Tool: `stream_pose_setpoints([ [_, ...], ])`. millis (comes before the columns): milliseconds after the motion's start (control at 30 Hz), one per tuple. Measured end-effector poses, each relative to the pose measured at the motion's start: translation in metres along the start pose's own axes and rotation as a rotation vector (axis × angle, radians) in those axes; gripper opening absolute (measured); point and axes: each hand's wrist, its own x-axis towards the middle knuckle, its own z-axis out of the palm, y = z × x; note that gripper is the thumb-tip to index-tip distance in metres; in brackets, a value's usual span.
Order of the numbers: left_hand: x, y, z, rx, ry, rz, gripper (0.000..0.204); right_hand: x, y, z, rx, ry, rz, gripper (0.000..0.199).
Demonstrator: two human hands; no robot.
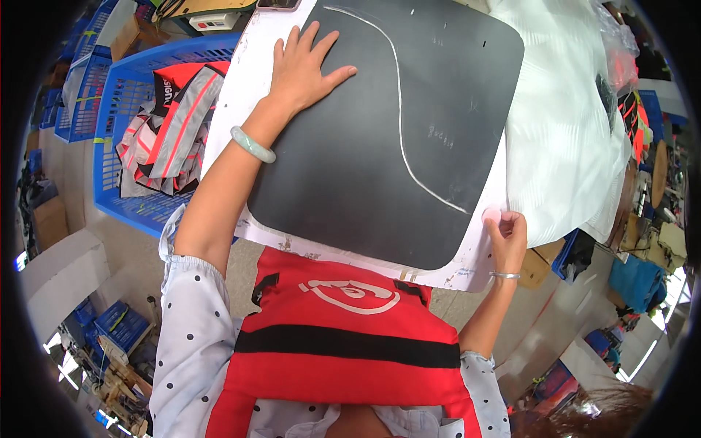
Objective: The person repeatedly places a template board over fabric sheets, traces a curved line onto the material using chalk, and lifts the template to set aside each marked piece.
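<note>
A dark grey sheet with rounded corners (328, 182) lies on a white tabletop (281, 237) in front of me. A curved white line (401, 117) runs down it from the top left to the lower right, with faint marks to the right of the line. My left hand (308, 73) rests flat on the sheet's upper left part, fingers spread, holding nothing. At the table's lower right corner, just off the sheet, my right hand (509, 237) pinches a small pale pink disc (492, 215); its fingertips are partly hidden.
Left of the table stands a blue plastic basket (109, 171) holding grey and neon-orange fabric pieces (175, 135). White quilted-looking material (562, 146) drapes along the right side. A phone (278, 4) lies at the far edge. Cardboard boxes and more fabric sit lower right.
</note>
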Motion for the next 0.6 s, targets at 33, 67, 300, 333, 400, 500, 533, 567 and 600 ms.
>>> stream_pose_setpoints([
  [33,-0.001,0.000,0.000,0.016,-0.020,-0.012,0.075,0.000,-0.001,-0.001,-0.012,0.005,0.001,0.029],
  [67,-0.001,0.001,0.001,0.001,-0.001,-0.008,0.075,0.001,-0.004,0.000,0.195,-0.038,0.021,0.026],
  [300,-0.001,0.002,0.002,-0.003,-0.001,0.096,0.065,0.027,-0.079,0.037,1.062,-0.310,0.032,0.015],
  [333,0.000,0.002,0.001,-0.013,-0.026,0.113,0.064,0.036,-0.094,0.050,1.129,-0.347,-0.044,0.016],
  [400,0.005,0.004,0.000,-0.054,-0.035,0.107,0.064,0.053,-0.123,0.078,1.300,-0.445,-0.098,0.018],
  [500,0.011,0.011,-0.001,-0.093,0.010,0.094,0.068,0.068,-0.147,0.101,1.368,-0.556,-0.042,0.020],
  [533,0.011,0.016,0.000,-0.077,0.012,0.053,0.068,0.069,-0.149,0.101,1.332,-0.548,0.003,0.021],
  [567,0.010,0.020,0.000,-0.059,0.033,0.019,0.068,0.068,-0.150,0.101,1.300,-0.543,0.046,0.021],
  [600,0.010,0.023,0.002,-0.028,0.016,0.001,0.072,0.067,-0.151,0.100,1.290,-0.544,0.053,0.020],
])
